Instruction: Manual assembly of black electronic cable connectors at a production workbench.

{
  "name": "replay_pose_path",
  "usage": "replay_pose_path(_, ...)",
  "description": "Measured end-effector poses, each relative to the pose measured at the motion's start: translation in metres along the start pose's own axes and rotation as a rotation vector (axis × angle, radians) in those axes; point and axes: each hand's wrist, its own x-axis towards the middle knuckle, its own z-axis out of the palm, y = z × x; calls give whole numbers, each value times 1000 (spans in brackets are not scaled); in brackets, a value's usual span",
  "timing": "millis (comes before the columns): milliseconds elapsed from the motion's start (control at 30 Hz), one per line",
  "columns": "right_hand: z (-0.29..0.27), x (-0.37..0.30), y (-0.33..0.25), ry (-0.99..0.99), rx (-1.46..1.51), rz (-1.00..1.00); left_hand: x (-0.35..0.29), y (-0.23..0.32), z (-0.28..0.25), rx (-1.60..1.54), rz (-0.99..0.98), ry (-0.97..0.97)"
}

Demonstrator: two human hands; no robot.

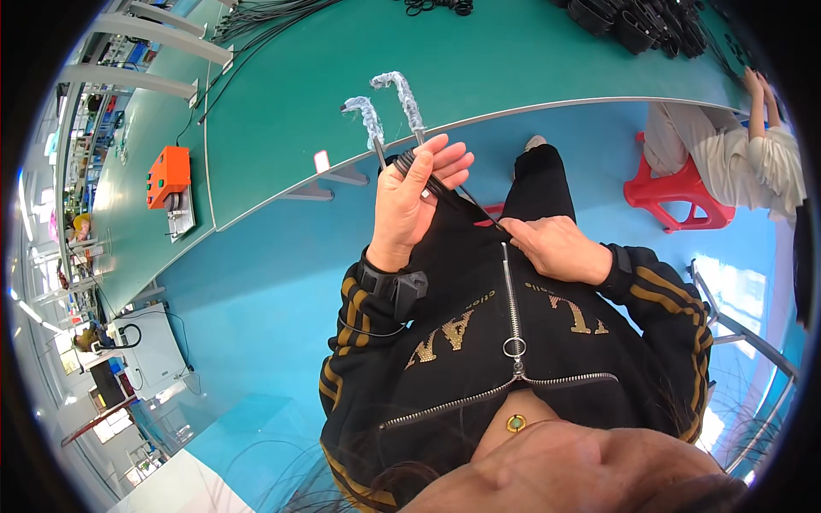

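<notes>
My left hand (408, 205) holds a coiled black cable (440, 190) across its palm, with the thumb over the loops and the other fingers partly stretched out. Two cable ends stick out past this hand toward the table, each covered in a clear, crinkled plastic wrap: a longer hooked one (405, 101) and a shorter one (369, 118). From the coil a length of cable runs to my right hand (560, 246), whose thumb and forefinger pinch it near my lap. Its tip is hidden by those fingers.
Ahead is the green worktable (308, 94), its rim close to the wrapped ends. An orange device (168, 177) stands at left. Black cables (274, 17) and dark bundled parts (633, 26) lie at the back. On the right, a co-worker's hands (757, 85) are near a red stool (676, 201).
</notes>
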Motion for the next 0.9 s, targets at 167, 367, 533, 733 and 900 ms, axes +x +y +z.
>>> replay_pose_path(167,7,1,15,47,-94,-13,-1,2,5,-104,-23,-20)
replay_pose_path(367,19,4,30,106,-135,26,-3,3,8,-77,-9,-127)
replay_pose_path(533,16,4,21,124,-157,-2,2,-1,4,-45,19,-104)
replay_pose_path(733,-17,19,-4,99,-196,-265,6,-16,-1,122,94,-91)
replay_pose_path(900,-55,60,4,325,-342,-392,-2,-20,7,241,13,-145)
